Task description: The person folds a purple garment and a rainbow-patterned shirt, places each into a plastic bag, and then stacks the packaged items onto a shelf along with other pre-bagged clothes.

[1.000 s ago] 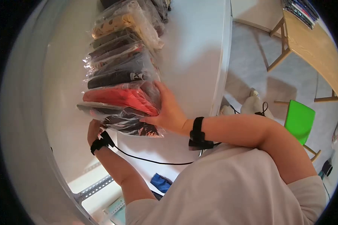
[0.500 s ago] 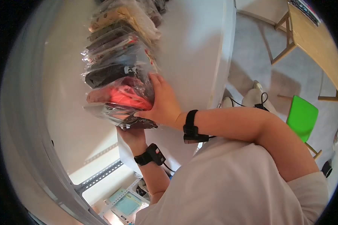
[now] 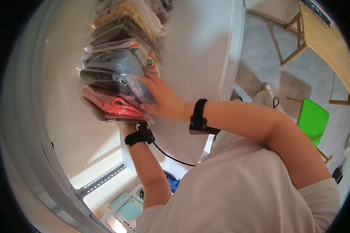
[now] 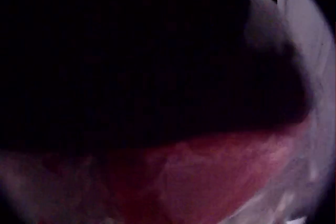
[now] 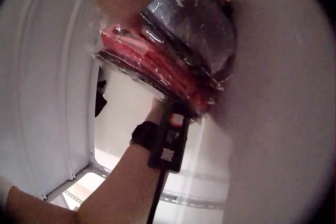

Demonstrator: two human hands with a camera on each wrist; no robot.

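Note:
A row of clear-bagged folded garments (image 3: 120, 58) stands on edge along a white shelf (image 3: 198, 46). The near end holds a red pack (image 3: 112, 106) and dark packs (image 3: 116, 83). My right hand (image 3: 153, 95) lies spread flat against the side of the dark and red packs. My left hand (image 3: 123, 126) presses up against the last pack from below, its fingers hidden behind the plastic. The right wrist view has the red pack (image 5: 157, 66) and a dark pack (image 5: 194, 24) squeezed together above my left wrist strap (image 5: 163, 140). The left wrist view is dark, with blurred red pack (image 4: 210, 176).
The shelf's front edge (image 3: 231, 58) runs down the right of the row. A slotted metal rail (image 3: 101, 180) and teal packages (image 3: 128, 209) lie below. A wooden table (image 3: 326, 42) and a green chair (image 3: 311, 124) stand on the floor to the right.
The near packs have been pushed up and squeezed tighter into the row. My left hand came in under the last pack, and my right hand slid up along the side.

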